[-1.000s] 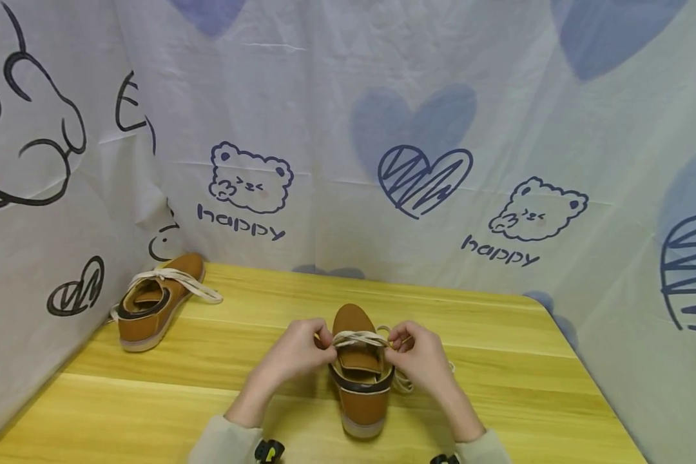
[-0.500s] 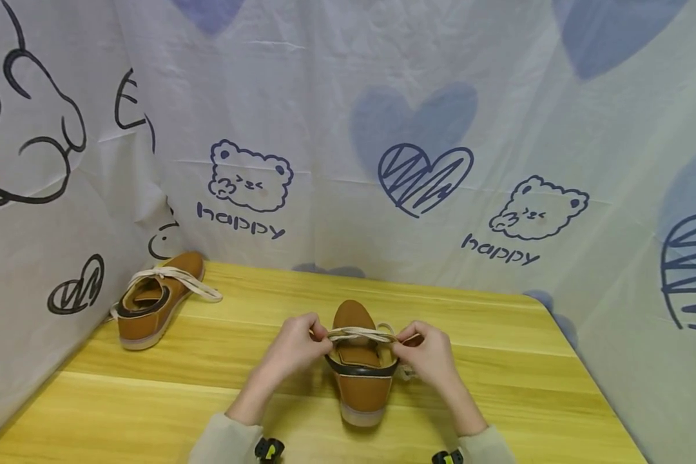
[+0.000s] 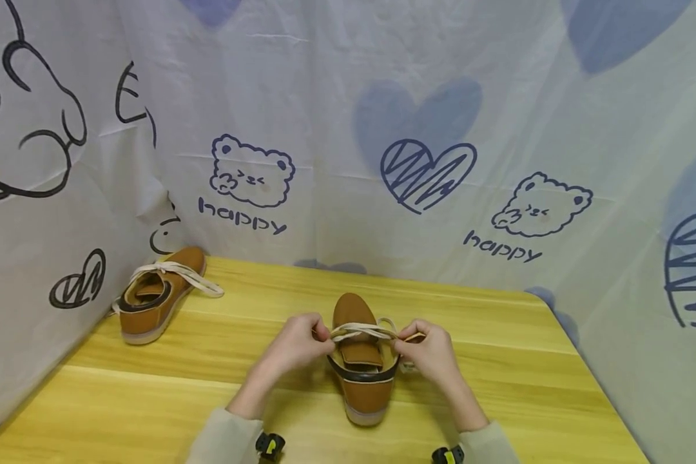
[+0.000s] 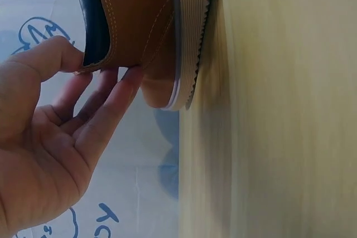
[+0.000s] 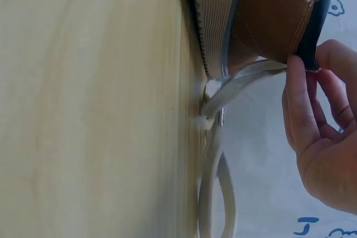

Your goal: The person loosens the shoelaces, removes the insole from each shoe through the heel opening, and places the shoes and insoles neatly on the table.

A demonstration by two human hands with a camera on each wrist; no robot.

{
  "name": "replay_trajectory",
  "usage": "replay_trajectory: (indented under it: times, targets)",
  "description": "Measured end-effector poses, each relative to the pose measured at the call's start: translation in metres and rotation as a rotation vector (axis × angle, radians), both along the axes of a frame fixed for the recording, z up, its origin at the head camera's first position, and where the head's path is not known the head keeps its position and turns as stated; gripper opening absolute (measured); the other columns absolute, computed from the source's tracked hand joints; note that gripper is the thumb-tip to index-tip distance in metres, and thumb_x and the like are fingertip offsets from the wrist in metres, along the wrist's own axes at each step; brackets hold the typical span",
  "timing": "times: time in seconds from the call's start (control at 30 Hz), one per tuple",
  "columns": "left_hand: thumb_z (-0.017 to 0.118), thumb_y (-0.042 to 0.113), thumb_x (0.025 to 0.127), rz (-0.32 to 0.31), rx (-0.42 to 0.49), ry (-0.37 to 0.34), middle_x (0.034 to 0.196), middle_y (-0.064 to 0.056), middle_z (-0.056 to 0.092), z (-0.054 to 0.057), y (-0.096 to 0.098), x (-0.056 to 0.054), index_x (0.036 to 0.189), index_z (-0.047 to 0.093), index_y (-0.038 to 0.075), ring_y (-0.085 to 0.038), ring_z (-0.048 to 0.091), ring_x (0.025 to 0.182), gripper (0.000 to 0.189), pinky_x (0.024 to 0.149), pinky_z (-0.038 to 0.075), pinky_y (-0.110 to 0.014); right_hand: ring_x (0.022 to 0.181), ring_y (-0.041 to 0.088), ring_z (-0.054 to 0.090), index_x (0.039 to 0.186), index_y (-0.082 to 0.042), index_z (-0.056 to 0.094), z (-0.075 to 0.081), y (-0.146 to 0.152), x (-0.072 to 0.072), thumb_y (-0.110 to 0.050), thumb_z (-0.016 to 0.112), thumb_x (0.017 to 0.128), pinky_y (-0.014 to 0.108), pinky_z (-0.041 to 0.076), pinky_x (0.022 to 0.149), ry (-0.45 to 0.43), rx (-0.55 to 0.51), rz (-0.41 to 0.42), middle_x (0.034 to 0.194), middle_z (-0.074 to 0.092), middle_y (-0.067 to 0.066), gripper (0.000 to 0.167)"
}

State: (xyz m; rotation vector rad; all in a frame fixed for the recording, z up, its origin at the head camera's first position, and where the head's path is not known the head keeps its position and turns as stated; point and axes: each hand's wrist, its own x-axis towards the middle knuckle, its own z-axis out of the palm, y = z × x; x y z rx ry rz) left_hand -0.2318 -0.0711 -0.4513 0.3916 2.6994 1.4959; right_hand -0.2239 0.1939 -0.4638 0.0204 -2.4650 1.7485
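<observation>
A brown lace-up shoe stands on the wooden table, its heel toward me. My left hand pinches the upper edge of its left side flap. In the left wrist view the left thumb and fingers hold that flap at its dark-lined corner. On the other side my right hand pinches the right flap, as the right wrist view shows at the dark trim. A pale shoelace crosses between the two flaps above the tongue. Loose lace hangs down beside the right flap.
A matching brown shoe stands at the table's left back, its pale lace trailing to the right. Around the table hangs a white cloth printed with hearts and bears.
Both hands have moved slightly apart, drawing the flaps outward, and the shoe's opening is wider. The other shoe stays in its place while the head view shifts a little.
</observation>
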Motion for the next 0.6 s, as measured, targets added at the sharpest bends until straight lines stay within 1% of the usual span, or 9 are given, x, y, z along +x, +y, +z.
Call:
replay_trajectory:
  times: [0.13, 0.23, 0.37, 0.5, 0.6]
  targets:
    - [0.077, 0.002, 0.081, -0.019, 0.003, -0.007, 0.093, -0.007, 0.068, 0.001, 0.003, 0.001, 0.081, 0.058, 0.009, -0.017, 0.057, 0.072, 0.020, 0.061, 0.047, -0.029, 0.060, 0.017, 0.068, 0.084, -0.001, 0.072, 0.002, -0.005, 0.001, 0.006, 0.077, 0.081, 0.031, 0.061, 0.056, 0.023, 0.028, -0.001, 0.080, 0.073, 0.010, 0.010]
    - [0.076, 0.004, 0.086, -0.044, 0.005, -0.004, 0.094, -0.008, 0.067, 0.002, 0.006, 0.002, 0.085, 0.059, 0.009, -0.017, 0.058, 0.073, 0.019, 0.061, 0.048, -0.030, 0.059, 0.015, 0.066, 0.086, -0.002, 0.072, 0.004, -0.010, 0.002, 0.004, 0.078, 0.081, 0.028, 0.058, 0.054, 0.045, 0.076, 0.005, 0.077, 0.072, 0.010, 0.010]
    - [0.077, 0.013, 0.093, -0.078, -0.011, 0.012, 0.094, -0.006, 0.067, 0.002, 0.009, 0.002, 0.089, 0.060, 0.010, -0.017, 0.062, 0.081, 0.018, 0.066, 0.052, -0.031, 0.063, 0.012, 0.065, 0.088, -0.005, 0.073, 0.005, -0.014, 0.004, -0.002, 0.081, 0.082, 0.025, 0.056, 0.053, 0.072, 0.147, 0.008, 0.077, 0.071, 0.008, 0.011]
    - [0.078, 0.022, 0.094, -0.082, -0.009, 0.030, 0.096, -0.005, 0.068, 0.001, 0.009, 0.001, 0.090, 0.061, 0.010, -0.018, 0.064, 0.087, 0.021, 0.069, 0.054, -0.032, 0.068, 0.013, 0.066, 0.091, -0.008, 0.072, 0.006, -0.015, 0.007, -0.005, 0.084, 0.083, 0.027, 0.055, 0.053, 0.072, 0.215, 0.037, 0.082, 0.070, 0.005, 0.014]
    - [0.078, 0.026, 0.094, -0.059, 0.018, 0.061, 0.095, -0.004, 0.066, 0.000, 0.009, -0.004, 0.091, 0.062, 0.010, -0.018, 0.063, 0.087, 0.023, 0.072, 0.054, -0.033, 0.071, 0.015, 0.066, 0.095, -0.008, 0.071, 0.008, -0.015, 0.009, -0.004, 0.084, 0.083, 0.028, 0.054, 0.053, 0.051, 0.247, 0.090, 0.086, 0.069, 0.003, 0.018]
